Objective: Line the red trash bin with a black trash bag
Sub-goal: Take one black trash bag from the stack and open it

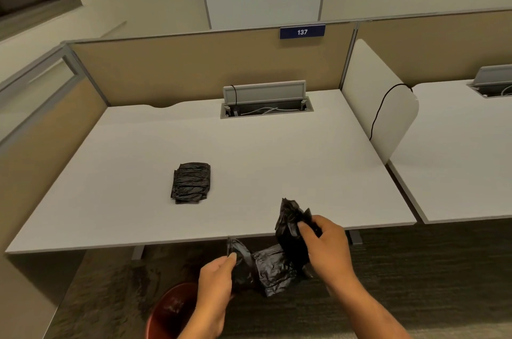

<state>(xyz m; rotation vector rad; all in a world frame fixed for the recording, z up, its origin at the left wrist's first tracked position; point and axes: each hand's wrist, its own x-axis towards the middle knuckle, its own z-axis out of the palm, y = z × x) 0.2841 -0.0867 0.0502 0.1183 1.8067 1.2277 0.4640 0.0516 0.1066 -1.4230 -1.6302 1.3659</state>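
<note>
A crumpled, partly unfolded black trash bag [273,266] hangs in the air just in front of the desk's near edge. My left hand [216,286] pinches its left end. My right hand [327,247] grips its bunched right end, held a little higher. The red trash bin [169,311] stands on the floor below my left forearm, which hides part of its rim; its inside looks bare. A folded stack of black trash bags [191,182] lies flat on the white desk [263,161], left of centre.
Tan cubicle partitions [194,70] wall the desk at back and left. An open cable tray [266,106] sits at the desk's rear. A white divider panel [376,106] with a black cord separates a second desk on the right. Dark carpet [401,269] covers the floor.
</note>
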